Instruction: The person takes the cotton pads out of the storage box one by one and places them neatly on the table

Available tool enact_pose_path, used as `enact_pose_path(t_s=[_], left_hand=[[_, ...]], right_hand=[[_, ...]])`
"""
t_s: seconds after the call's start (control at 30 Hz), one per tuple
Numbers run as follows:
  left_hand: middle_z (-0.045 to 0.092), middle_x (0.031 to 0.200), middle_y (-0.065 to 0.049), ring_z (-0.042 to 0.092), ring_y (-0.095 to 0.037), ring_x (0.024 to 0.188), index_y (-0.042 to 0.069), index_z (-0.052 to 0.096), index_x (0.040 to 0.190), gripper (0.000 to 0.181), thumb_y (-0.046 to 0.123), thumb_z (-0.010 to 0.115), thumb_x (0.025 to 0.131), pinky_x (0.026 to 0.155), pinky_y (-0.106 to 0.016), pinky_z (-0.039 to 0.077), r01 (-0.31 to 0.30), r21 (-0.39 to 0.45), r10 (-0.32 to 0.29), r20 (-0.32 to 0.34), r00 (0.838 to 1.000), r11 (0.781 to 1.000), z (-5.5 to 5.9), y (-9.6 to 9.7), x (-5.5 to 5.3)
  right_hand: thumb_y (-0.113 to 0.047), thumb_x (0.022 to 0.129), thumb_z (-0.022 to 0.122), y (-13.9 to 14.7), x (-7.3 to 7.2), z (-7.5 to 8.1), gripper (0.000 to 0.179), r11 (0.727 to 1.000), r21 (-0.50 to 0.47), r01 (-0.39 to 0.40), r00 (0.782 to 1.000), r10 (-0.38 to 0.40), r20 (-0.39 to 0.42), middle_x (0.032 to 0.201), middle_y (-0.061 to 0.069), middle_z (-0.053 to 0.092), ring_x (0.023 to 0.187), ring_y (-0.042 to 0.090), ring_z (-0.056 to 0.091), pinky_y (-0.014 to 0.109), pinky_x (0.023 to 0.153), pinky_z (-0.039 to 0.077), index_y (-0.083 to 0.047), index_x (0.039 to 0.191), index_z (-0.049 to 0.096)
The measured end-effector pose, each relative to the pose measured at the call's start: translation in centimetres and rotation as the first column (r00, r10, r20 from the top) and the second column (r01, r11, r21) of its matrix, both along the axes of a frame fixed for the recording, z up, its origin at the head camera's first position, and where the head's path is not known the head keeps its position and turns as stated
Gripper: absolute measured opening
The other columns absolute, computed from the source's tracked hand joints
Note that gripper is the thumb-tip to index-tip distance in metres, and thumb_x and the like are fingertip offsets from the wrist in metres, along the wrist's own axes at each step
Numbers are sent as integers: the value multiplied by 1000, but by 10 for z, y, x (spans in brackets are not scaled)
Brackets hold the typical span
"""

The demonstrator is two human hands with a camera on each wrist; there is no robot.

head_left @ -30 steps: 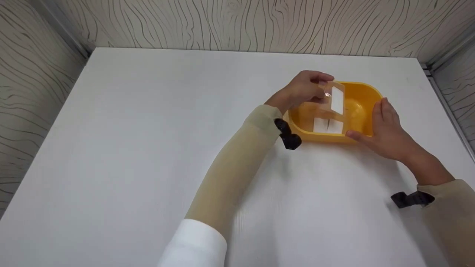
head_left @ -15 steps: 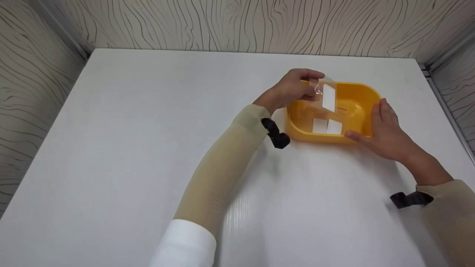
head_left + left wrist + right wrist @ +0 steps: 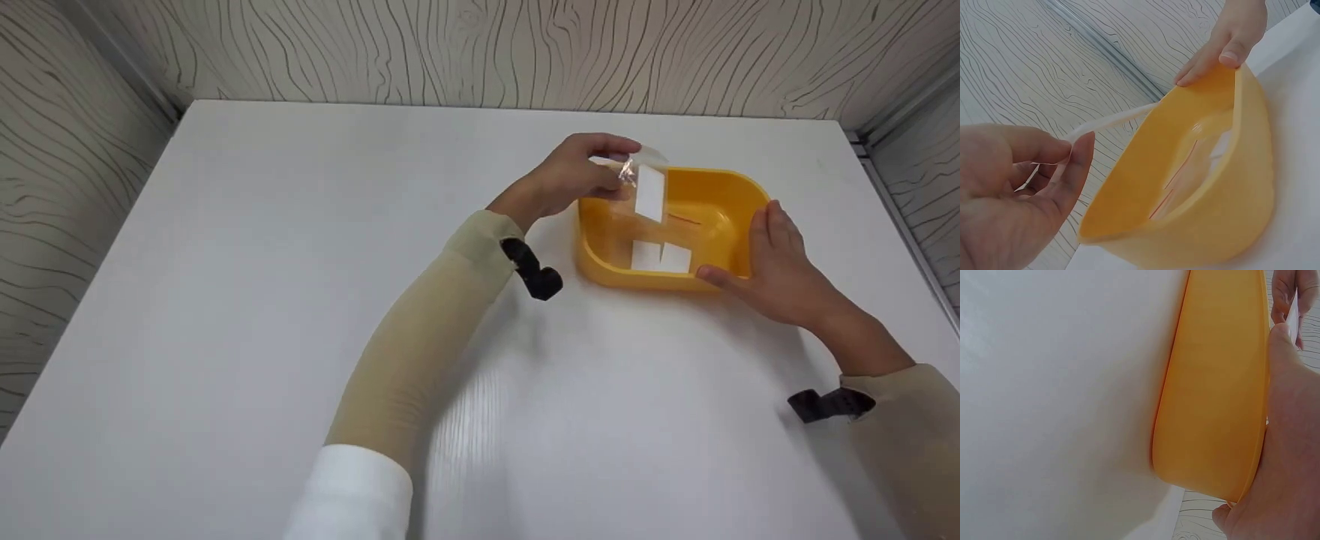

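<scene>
My left hand (image 3: 574, 176) pinches a clear plastic bag with a white label (image 3: 649, 193) between thumb and fingers, raised over the back left part of a yellow tub (image 3: 622, 279). In the left wrist view the bag (image 3: 1112, 119) appears nearly edge-on as a pale strip. Inside the tub lies more clear plastic with white patches (image 3: 675, 258) and thin red lines (image 3: 1181, 163); how many pieces there are I cannot tell. My right hand (image 3: 787, 274) rests on the tub's right end, fingers straight along the side, thumb on the front rim.
The tub stands on a white table (image 3: 300, 300), toward its right side. Wood-patterned panels (image 3: 450, 52) enclose the back and both sides. A black wrist mount (image 3: 532, 268) juts from the left sleeve near the tub.
My left hand has drawn the pinched bag leftward and slightly back, uncovering more of the tub's inside and a red line. The right hand and tub stay nearly in place.
</scene>
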State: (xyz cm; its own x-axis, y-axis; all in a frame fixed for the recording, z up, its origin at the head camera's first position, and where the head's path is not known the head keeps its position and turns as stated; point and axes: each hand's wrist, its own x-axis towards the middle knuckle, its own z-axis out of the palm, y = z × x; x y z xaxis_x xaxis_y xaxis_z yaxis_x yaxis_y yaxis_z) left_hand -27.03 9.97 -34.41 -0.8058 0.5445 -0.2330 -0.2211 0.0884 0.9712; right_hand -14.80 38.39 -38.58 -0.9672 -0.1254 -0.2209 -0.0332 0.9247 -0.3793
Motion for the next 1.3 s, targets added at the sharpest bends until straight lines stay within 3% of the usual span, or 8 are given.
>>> enact_pose_path(t_s=[0.23,0.6,0.8,1.3], left_hand=[[54,126,-3,66,-18,90,10,62,135,45,-9,65,94,85,-24,58,-6,1,6,-6,1000,1000,3,-17,-2],[54,129,-6,64,-27,105,6,60,136,45,-12,59,95,90,-29,58,14,60,-12,-25,1000,998,6,-49,-1],[55,127,-8,63,-27,105,4,62,132,43,-15,56,94,89,-32,58,-4,109,7,-21,1000,994,8,-65,0],[59,131,-15,63,-29,110,4,60,133,42,-13,57,95,93,-34,57,-34,91,40,-67,997,995,3,-114,3]], right_hand=[[-60,97,59,1,1,0,121,1000,0,-3,1000,3,7,157,30,-33,147,49,-25,71,115,5,12,149,-23],[-59,97,59,3,2,0,121,1000,2,-4,1000,4,5,157,30,-34,147,49,-26,70,116,3,13,148,-24],[-58,97,60,5,3,0,120,1000,-4,-16,1000,16,-24,157,31,-33,147,51,-23,70,116,3,14,149,-22],[-56,97,60,4,3,0,120,1000,-12,-25,999,25,-34,157,33,-31,147,53,-21,70,116,4,14,149,-22]])
